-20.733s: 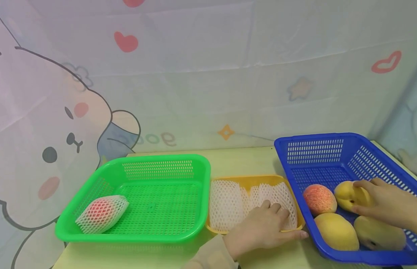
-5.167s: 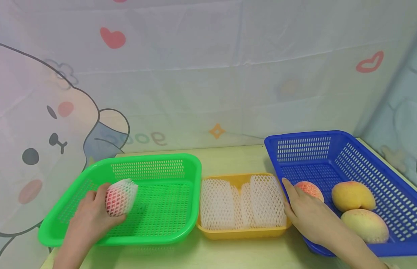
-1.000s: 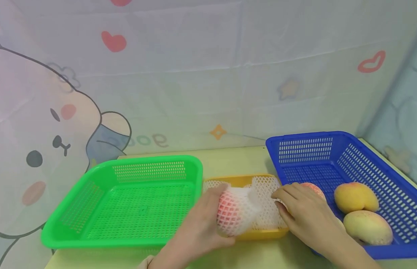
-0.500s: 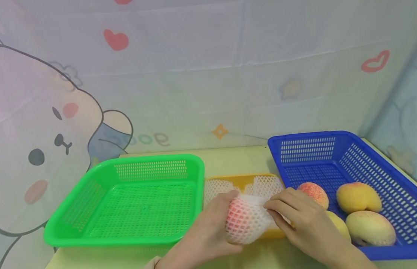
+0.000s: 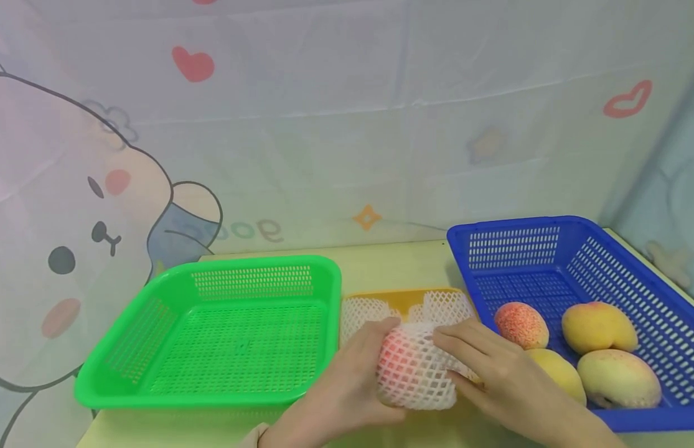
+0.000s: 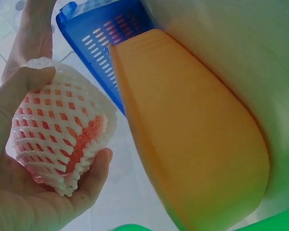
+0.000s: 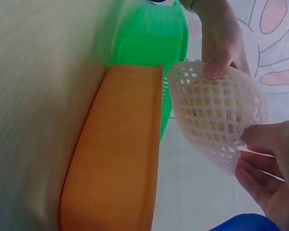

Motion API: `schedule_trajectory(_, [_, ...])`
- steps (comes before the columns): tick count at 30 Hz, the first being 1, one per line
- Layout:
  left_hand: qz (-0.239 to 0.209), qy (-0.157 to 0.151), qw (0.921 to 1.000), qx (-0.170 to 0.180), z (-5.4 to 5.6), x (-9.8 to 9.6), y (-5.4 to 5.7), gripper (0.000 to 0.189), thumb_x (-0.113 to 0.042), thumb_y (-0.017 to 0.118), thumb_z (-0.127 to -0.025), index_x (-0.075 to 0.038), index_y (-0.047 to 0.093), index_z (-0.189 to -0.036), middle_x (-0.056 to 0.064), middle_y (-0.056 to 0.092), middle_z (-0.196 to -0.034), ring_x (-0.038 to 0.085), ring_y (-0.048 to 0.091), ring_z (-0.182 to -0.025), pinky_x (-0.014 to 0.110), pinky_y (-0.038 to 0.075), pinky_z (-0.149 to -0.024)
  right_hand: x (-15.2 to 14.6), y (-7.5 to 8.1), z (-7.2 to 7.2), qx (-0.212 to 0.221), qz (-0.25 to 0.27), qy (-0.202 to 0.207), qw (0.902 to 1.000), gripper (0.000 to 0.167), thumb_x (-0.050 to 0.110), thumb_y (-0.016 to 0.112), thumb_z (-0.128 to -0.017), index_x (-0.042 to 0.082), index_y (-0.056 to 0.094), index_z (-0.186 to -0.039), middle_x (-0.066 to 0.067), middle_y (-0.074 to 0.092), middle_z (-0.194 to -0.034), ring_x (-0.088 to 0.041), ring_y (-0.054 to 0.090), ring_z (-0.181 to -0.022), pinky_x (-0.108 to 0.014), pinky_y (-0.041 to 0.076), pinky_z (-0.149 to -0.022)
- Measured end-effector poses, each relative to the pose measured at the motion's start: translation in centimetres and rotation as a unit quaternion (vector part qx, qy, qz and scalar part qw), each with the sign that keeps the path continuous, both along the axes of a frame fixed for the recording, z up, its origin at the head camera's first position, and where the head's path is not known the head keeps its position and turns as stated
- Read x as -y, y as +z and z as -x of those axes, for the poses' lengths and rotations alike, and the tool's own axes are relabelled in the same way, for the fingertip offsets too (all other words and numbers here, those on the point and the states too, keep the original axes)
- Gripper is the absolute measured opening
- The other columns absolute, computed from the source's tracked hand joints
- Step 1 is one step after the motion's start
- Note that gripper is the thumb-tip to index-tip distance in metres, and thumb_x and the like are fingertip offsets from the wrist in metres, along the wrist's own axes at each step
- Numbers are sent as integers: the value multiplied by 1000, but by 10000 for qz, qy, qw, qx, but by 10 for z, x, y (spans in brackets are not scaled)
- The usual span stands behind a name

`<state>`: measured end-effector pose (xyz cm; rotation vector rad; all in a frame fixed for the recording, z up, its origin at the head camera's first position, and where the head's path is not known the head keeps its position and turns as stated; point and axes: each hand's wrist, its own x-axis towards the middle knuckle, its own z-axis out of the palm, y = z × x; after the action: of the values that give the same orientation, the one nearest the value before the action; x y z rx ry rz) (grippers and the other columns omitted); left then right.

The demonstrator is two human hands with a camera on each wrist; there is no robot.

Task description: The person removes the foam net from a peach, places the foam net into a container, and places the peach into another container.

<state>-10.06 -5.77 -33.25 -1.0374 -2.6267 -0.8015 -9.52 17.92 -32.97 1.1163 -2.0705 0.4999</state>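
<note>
My left hand grips a red peach in a white foam net, held above the front of the yellow tray. The fruit's red skin shows through the mesh and, in the left wrist view, bare at the net's open end. From the other side my right hand pinches the mesh; in the right wrist view its thumb and fingers hold the net's edge, and paler fruit shows through there. Several more foam nets stand in the yellow tray, partly hidden behind the hands.
On the right stands a blue basket with a red peach, a yellow peach, a pale fruit and another yellow fruit. To the left is a green basket. A printed curtain hangs behind the table.
The netted peach lay in the green basket earlier; my left hand has lifted it and brought it right, over the tray. Since half a second ago, the net's gathered right end has been spread and lowered.
</note>
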Motion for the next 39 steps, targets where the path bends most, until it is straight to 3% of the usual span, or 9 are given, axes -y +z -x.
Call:
schedule_trajectory(6, [-117,-35,9993,350,0,2,2,107,-24,90,-54,-10,32,-143,2,53,-127,11,55,-110,28,49,-98,-1,0,-2,92,-221,-81,9997,50,41,29,-102,7,61,-122,0,60,-119,-12,55,-108,-7,30,-107])
schedule_trajectory(8, [-131,-8,9987,497,-1,2,3,107,-24,89,-54,-11,32,-144,1,52,-128,11,54,-111,29,49,-97,-2,-1,-2,151,-286,-50,9995,37,33,49,-98,8,60,-123,-1,59,-122,-13,55,-109,-8,31,-106])
schedule_trajectory(10, [-156,9,9976,678,-1,2,4,107,-24,89,-55,-13,32,-144,1,52,-131,12,54,-115,30,49,-98,-3,-3,-2,256,-339,52,9991,44,21,67,-83,9,59,-124,-2,57,-124,-15,54,-111,-8,31,-107])
schedule_trajectory(13, [-221,-19,9952,952,-1,2,5,106,-23,89,-56,-18,32,-145,-2,53,-131,11,53,-116,30,49,-98,-2,-4,-4,440,-452,92,9980,74,8,74,-54,11,57,-126,-1,55,-126,-14,54,-110,-8,35,-102])
schedule_trajectory(17, [-351,-121,9928,1136,-2,2,6,104,-24,89,-57,-22,32,-145,-4,55,-128,9,54,-114,29,49,-96,-1,-4,-7,548,-604,-21,9967,76,11,74,-53,13,56,-127,0,54,-127,-11,51,-112,-8,33,-102])
schedule_trajectory(22, [-366,-143,9917,1222,-3,0,6,103,-26,89,-59,-19,33,-145,-3,55,-128,9,55,-114,27,48,-97,1,-5,-11,552,-723,-101,9958,79,13,74,-52,13,54,-129,-1,53,-131,-13,48,-118,-7,21,-111])
schedule_trajectory(31, [-363,-73,9920,1208,-5,-2,5,103,-33,89,-60,-17,32,-145,-1,55,-129,10,55,-116,27,48,-98,4,-3,-17,659,-1053,-579,9906,68,37,78,-67,16,53,-126,2,52,-132,-10,48,-121,-15,33,-104])
schedule_trajectory(39, [-486,-121,9915,1201,-6,-3,4,102,-36,89,-61,-17,33,-144,-2,56,-129,9,55,-116,26,48,-98,4,0,-18,725,-1073,-722,9890,71,49,78,-68,20,52,-127,5,49,-134,-7,47,-120,-21,42,-96])
